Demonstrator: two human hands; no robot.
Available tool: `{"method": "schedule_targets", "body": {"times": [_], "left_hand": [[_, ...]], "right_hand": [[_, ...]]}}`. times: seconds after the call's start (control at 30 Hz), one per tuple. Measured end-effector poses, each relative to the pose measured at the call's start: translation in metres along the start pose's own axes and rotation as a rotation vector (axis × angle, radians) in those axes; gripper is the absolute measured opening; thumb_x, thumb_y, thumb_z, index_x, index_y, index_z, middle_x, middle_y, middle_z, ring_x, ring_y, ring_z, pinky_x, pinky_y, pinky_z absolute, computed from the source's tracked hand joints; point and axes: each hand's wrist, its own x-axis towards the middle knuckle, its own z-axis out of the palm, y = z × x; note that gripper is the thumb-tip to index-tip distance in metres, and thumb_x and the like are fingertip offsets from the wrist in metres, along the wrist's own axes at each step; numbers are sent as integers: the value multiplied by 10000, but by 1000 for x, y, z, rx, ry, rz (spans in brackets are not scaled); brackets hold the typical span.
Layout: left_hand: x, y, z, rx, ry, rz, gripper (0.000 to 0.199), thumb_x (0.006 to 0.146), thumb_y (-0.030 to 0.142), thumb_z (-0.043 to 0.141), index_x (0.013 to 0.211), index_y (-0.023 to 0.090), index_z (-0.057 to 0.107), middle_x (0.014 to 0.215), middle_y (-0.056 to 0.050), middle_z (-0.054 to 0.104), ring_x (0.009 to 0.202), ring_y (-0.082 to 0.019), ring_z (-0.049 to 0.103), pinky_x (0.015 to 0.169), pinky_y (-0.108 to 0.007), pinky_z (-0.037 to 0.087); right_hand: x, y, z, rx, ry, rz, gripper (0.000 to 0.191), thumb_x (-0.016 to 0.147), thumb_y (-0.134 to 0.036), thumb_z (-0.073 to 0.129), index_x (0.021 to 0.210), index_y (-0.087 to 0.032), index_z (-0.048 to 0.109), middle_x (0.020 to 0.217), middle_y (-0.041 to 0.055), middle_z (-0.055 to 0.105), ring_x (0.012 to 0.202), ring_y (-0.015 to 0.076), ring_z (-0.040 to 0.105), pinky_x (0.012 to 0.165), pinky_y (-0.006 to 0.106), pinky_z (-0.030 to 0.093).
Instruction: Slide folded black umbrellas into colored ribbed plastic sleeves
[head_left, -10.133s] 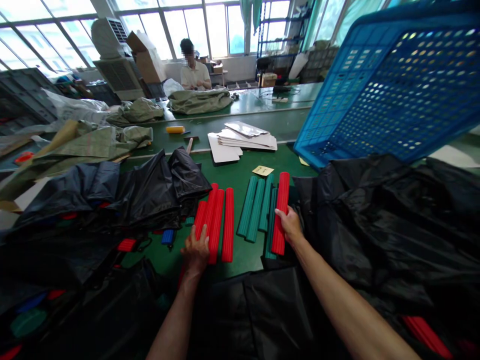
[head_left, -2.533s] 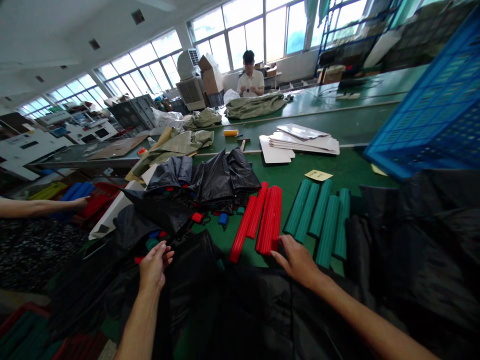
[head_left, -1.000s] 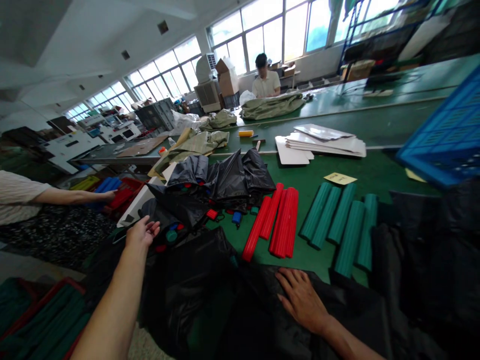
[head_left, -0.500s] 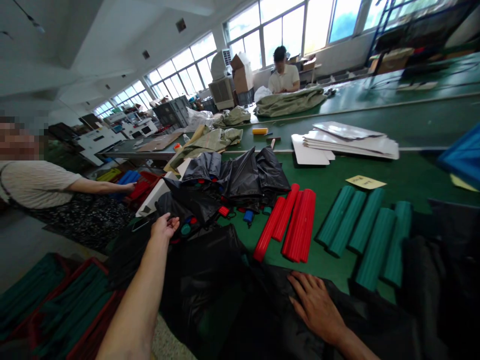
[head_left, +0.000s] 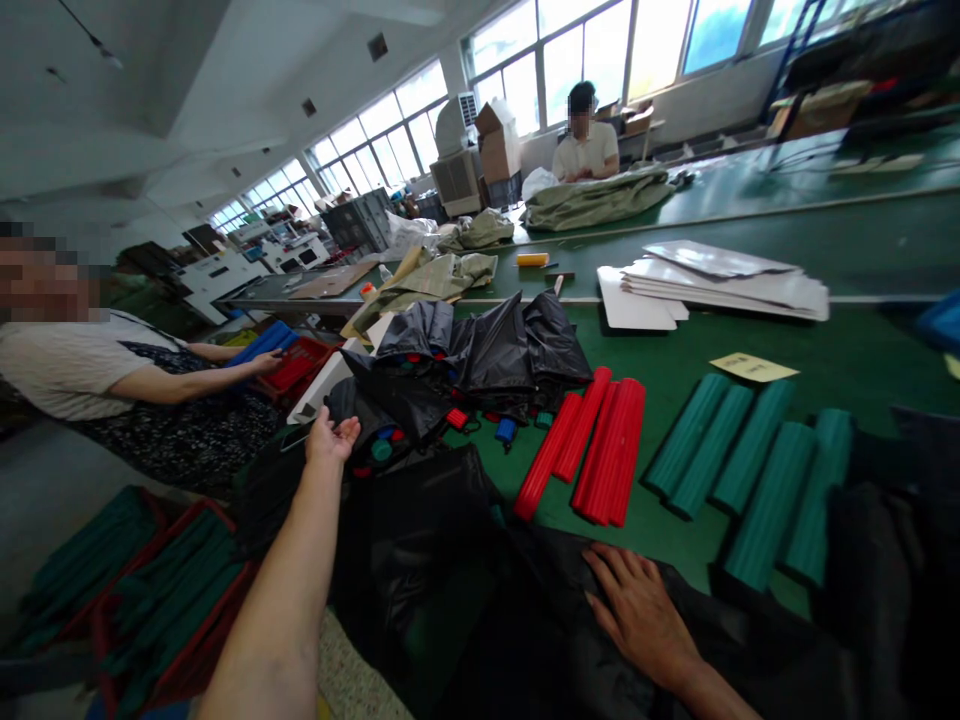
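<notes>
My left hand (head_left: 331,440) hangs over the left end of a pile of black bags (head_left: 487,350), palm partly up, fingers a little curled and apart, with nothing in it. Flat on black fabric (head_left: 540,610) near the front edge lies my right hand (head_left: 637,605), its fingers spread. Red ribbed tubes (head_left: 609,450) lie beyond it on the green table (head_left: 675,555). Green ribbed tubes (head_left: 772,500) are farther right. Red, blue and green ends poke out of the black bags.
A person at the left holds blue pieces (head_left: 262,342) over a red crate (head_left: 300,365). Crates of green bundles (head_left: 169,600) stand low at left. White panels (head_left: 720,280) and a yellow card (head_left: 754,367) lie beyond the tubes. Another person sits behind olive fabric (head_left: 600,200).
The view has shifted slightly. The person at the left has lifted the blue pieces and leans with both arms over the crate. My left hand's fingers have opened a little; my right hand stays put.
</notes>
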Motion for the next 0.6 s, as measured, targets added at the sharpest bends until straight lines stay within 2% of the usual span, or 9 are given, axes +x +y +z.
{"method": "schedule_targets", "body": {"times": [0.17,0.37,0.5,0.6], "left_hand": [[-4,2,-10,-86,13,31,628,891,576,368,1316,119,291,951,-120,560,721,-148,622,580,-241,549],[-18,3,-30,-290,-3,88,921,783,791,174,1386,96,220,1143,-220,498,930,-225,624,671,-294,568],[-20,2,-50,-349,28,115,1004,734,828,58,1404,93,197,1231,-257,433,1063,-268,576,717,-317,567],[-16,2,-72,-263,52,164,1014,741,787,-62,1391,54,195,1247,-265,408,1118,-270,539,754,-309,552]], "right_hand": [[-2,3,8,-13,17,-29,412,874,-402,514,1244,-227,562,1192,91,613,1025,260,540,878,417,372],[-6,11,26,-10,81,-54,417,848,-439,540,1210,-236,584,1174,89,630,1032,273,554,844,409,384],[-7,14,33,-9,76,-53,420,845,-435,532,1207,-230,586,1191,97,622,1059,289,547,857,427,382],[-7,16,36,-8,73,-42,409,840,-417,524,1195,-226,593,1176,99,626,1024,287,560,835,428,394]]}}
